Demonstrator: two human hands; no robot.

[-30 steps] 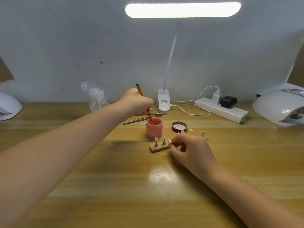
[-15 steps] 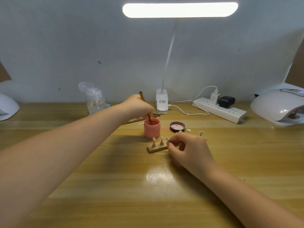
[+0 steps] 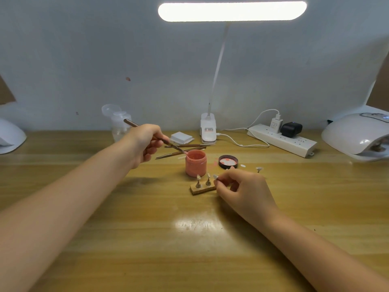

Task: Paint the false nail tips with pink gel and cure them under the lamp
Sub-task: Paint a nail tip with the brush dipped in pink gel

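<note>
An open pink gel jar (image 3: 195,163) stands mid-table, its black lid (image 3: 228,161) lying to the right. My left hand (image 3: 145,145) grips a brown brush (image 3: 134,124), tilted so its tip touches the jar's left rim. In front of the jar a small wooden block (image 3: 199,189) carries two false nail tips (image 3: 203,179) on pegs. My right hand (image 3: 242,188) pinches a third nail tip (image 3: 215,177) on its peg at the block's right end. One more tip on a stand (image 3: 259,169) sits to the right. The white curing lamp (image 3: 357,135) is at the far right.
Spare brushes (image 3: 185,149) and a stack of white pads (image 3: 181,137) lie behind the jar. A clear pump bottle (image 3: 117,123), a clip desk lamp (image 3: 208,131) and a power strip (image 3: 282,140) line the wall. Another white device (image 3: 10,135) sits at the far left.
The brush has come up out of the jar and tilted, its tip now at the left rim. My right hand keeps its pinch at the block.
</note>
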